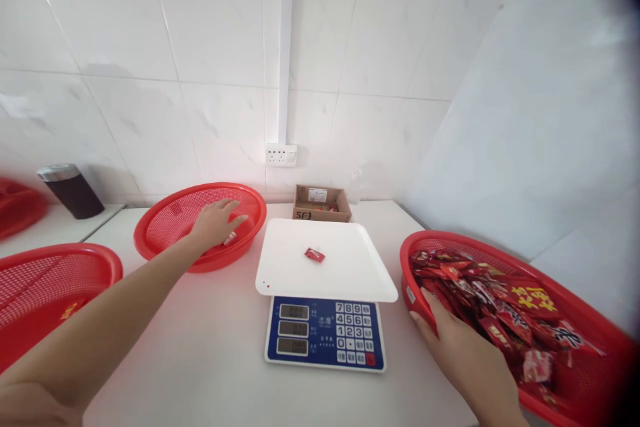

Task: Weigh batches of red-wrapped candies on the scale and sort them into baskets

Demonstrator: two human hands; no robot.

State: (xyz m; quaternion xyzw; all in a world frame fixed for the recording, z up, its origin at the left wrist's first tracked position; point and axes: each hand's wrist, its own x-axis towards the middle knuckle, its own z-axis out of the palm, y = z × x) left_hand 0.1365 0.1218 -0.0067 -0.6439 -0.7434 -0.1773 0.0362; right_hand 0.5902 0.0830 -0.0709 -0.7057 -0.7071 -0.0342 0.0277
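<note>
My left hand (216, 223) is open, fingers spread, over a red plastic basket (165, 203) at the back left. A small light-coloured wrapped piece (231, 238) lies just beneath its fingers. At the right, my right hand (460, 350) grips the rim of another red basket (409, 260), heaped with red snack packets (505, 300). Between the hands stands a blue electronic scale (325, 333) with a white weighing pan (285, 273). One small red packet (315, 255) rests on the pan. The scale's display digits are faint.
Behind the scale sits an open cardboard box (321, 215). A third red basket (100, 260) stands at the near left, partly behind my left forearm. A dark canister with a silver lid (75, 193) is farther back. Sockets (281, 155) are on the tiled wall.
</note>
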